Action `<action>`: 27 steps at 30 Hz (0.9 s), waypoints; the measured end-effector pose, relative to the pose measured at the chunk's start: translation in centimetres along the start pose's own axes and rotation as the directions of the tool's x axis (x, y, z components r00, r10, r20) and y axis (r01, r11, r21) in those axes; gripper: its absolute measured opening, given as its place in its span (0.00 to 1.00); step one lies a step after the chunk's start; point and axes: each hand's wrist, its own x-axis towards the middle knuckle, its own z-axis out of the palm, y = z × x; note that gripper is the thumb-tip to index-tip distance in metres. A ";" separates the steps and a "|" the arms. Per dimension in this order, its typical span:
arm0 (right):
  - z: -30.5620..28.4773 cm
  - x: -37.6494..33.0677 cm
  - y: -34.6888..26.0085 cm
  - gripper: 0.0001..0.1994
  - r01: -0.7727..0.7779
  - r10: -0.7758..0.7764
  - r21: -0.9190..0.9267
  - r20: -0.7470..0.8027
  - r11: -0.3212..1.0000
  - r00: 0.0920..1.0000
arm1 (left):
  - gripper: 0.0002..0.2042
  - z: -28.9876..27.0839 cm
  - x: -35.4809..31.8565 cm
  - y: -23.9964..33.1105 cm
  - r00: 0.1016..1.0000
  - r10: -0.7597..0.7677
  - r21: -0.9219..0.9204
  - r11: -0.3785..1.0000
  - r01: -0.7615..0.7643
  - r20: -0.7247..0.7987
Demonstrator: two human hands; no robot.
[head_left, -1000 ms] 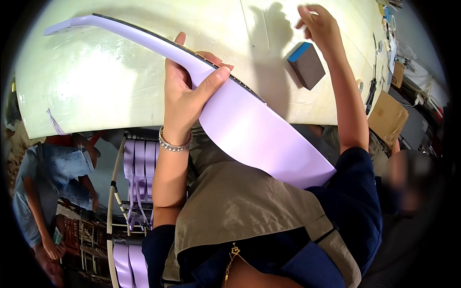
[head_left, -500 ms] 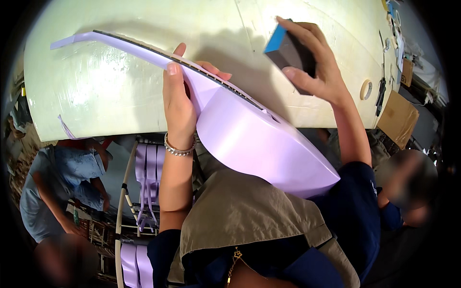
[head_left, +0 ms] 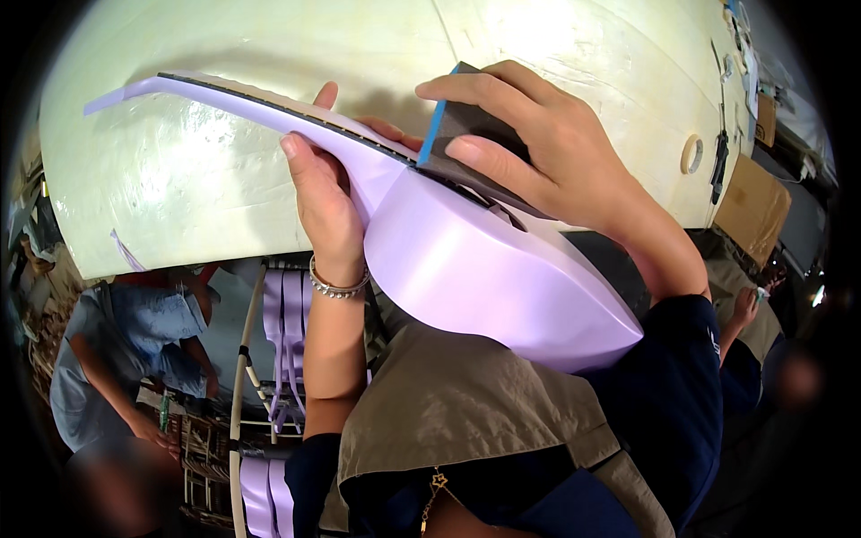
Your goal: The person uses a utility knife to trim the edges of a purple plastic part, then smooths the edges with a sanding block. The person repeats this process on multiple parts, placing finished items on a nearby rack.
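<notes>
The left hand is gripping one lilac curved panel; the right hand is pressing one grey, blue-edged block, perhaps sanding, on its edge.

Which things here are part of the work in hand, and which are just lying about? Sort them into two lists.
In hand:
- long lilac curved panel, gripped by the left hand
- dark sanding block with a blue face, pressed on the panel's dark edge by the right hand

Lying about:
- pale workbench
- rack of more lilac parts
- cardboard box
- a co-worker in blue
</notes>
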 end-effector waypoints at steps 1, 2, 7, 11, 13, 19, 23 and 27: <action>0.2 0.3 -0.3 0.18 -0.007 0.007 -0.013 -0.013 1.000 1.000 | 0.36 0.0 0.1 0.0 1.000 0.007 0.009 1.000 -0.007 -0.014; 0.3 0.5 -0.5 0.18 -0.015 0.014 -0.026 -0.025 1.000 1.000 | 0.35 0.0 0.1 -0.1 1.000 0.007 0.011 1.000 -0.007 -0.013; 0.5 1.2 -1.3 0.17 -0.022 0.020 -0.077 -0.029 0.997 0.999 | 0.34 -0.3 0.2 -0.2 0.999 0.027 0.011 1.000 -0.027 -0.033; 0.7 2.1 -1.6 0.17 0.006 -0.009 -0.111 -0.024 0.994 1.000 | 0.33 -0.4 0.2 -0.3 0.998 0.047 0.005 0.999 -0.047 -0.037; 0.6 1.6 -1.5 0.17 -0.006 0.005 -0.098 -0.008 0.995 1.000 | 0.32 -0.7 0.0 -0.2 0.999 0.038 0.004 0.999 -0.038 0.004; 1.1 3.9 -2.2 0.19 -0.080 0.081 -0.046 0.038 0.996 0.996 | 0.33 -0.5 0.5 -0.8 0.996 0.047 -0.079 0.996 -0.053 -0.076; 0.5 3.7 -2.3 0.17 -0.139 0.147 -0.059 0.169 0.989 0.974 | 0.29 -0.8 0.2 -0.9 0.997 0.053 -0.104 0.993 -0.060 -0.061; 3.5 9.4 -2.5 0.19 -0.014 0.012 0.082 0.035 0.997 0.999 | 0.26 -0.6 0.4 -0.8 0.996 0.083 -0.119 0.989 -0.086 -0.033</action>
